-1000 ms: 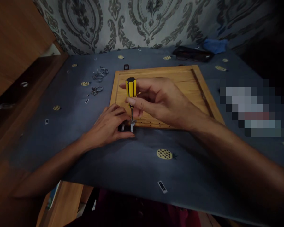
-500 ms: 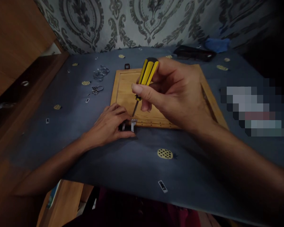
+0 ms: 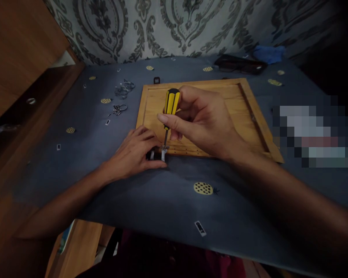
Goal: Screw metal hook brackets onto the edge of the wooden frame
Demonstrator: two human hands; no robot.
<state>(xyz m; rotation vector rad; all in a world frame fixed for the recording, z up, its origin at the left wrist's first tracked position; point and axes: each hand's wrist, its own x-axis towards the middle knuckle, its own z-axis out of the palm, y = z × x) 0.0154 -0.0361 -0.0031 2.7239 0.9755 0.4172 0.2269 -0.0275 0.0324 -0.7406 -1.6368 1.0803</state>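
Note:
A yellow-and-black screwdriver (image 3: pixel 171 102) is gripped near its collar by my right hand (image 3: pixel 208 121), thumb against the fingers. Its shaft points down, and the tip meets a small metal bracket (image 3: pixel 163 154) at the near-left edge of a framed wooden board (image 3: pixel 240 119). With fingers over the board's edge and thumb below, my left hand (image 3: pixel 139 148) clasps that bracket. Part of the bracket is hidden by the fingers. A row of small dark holes runs along the board's near edge, right of the bracket.
Loose metal hooks (image 3: pixel 124 88) and a small pile of screws (image 3: pixel 117 111) lie left of the board. A dark square piece (image 3: pixel 157 80) sits behind it. Dark glasses (image 3: pixel 240 65) and a blue cloth (image 3: pixel 269 54) lie at the back right of the pineapple-patterned tablecloth (image 3: pixel 150 197).
My right hand has lowered the screwdriver and shifted it slightly left, bringing it more upright with its tip down at the bracket. My left hand stays in place.

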